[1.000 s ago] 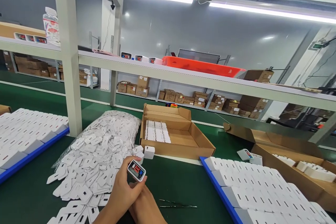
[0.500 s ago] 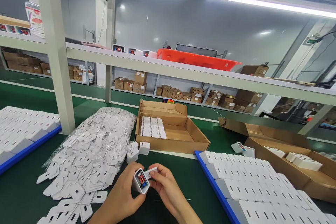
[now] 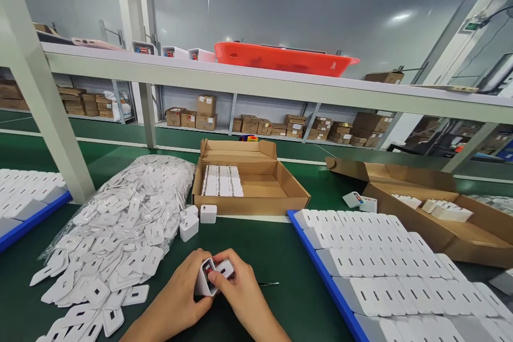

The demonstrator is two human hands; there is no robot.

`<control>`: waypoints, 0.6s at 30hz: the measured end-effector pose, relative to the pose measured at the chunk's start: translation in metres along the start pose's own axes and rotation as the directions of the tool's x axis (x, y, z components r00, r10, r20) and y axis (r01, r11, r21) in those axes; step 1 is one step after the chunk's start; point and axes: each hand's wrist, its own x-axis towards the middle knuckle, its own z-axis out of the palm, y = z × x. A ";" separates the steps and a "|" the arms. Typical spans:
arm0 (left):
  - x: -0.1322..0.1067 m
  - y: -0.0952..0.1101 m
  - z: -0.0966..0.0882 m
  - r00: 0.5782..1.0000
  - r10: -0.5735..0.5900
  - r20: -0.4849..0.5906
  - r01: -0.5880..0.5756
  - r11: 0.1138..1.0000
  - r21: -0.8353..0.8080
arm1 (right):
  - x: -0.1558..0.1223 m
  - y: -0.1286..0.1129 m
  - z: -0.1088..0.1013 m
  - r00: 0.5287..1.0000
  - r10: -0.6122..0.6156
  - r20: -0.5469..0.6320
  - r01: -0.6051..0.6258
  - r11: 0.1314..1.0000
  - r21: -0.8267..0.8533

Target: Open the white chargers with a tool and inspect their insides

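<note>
My left hand [image 3: 180,294] grips a small white charger body [image 3: 203,281], its open end with red parts inside facing up. Against that end my right hand [image 3: 240,294] pinches a small white cover plate [image 3: 225,268]. Both hands meet low in the view, over the green belt [image 3: 260,256]. Just left of them lies a heap of white cover plates [image 3: 120,224], spilling from a clear bag.
Two loose white charger bodies [image 3: 198,220] stand before an open cardboard box [image 3: 248,184]. Blue trays of white chargers [image 3: 380,262] fill the right; another blue tray [image 3: 24,203] sits far left. A second cardboard box [image 3: 433,214] is at right. Tweezers [image 3: 268,283] lie beside my right hand.
My right hand came up from under the left and brought a white cover plate onto the charger's open end. The view tilted down.
</note>
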 end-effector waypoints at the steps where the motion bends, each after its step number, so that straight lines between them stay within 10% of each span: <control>1: 0.000 0.001 0.000 1.000 -0.001 -0.001 0.001 1.000 -0.001 | -0.001 -0.001 0.000 1.000 -0.006 0.001 0.006 1.000 -0.008; 18: -0.004 0.001 -0.001 0.987 0.152 -0.046 -0.150 0.988 0.041 | -0.020 -0.004 0.008 0.925 -0.374 0.067 0.351 0.775 -0.525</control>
